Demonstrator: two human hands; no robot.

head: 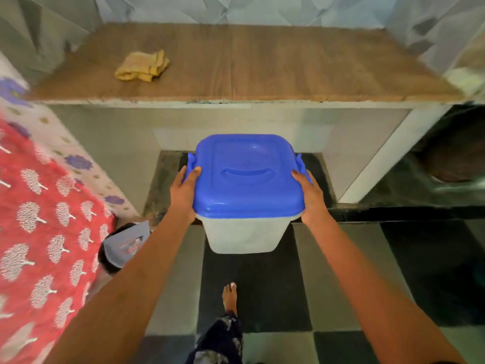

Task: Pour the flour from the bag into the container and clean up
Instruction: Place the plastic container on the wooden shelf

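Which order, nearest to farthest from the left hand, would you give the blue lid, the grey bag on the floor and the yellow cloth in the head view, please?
From the left hand:
1. Blue lid, touching the hand, on the container.
2. Grey bag, lower left on the floor.
3. Yellow cloth, farthest, on the wooden counter.

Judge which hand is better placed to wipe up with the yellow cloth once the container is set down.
Left, probably. The yellow cloth lies on the counter's left part, ahead of the left hand. The right hand would have to cross over. Both now grip the container.
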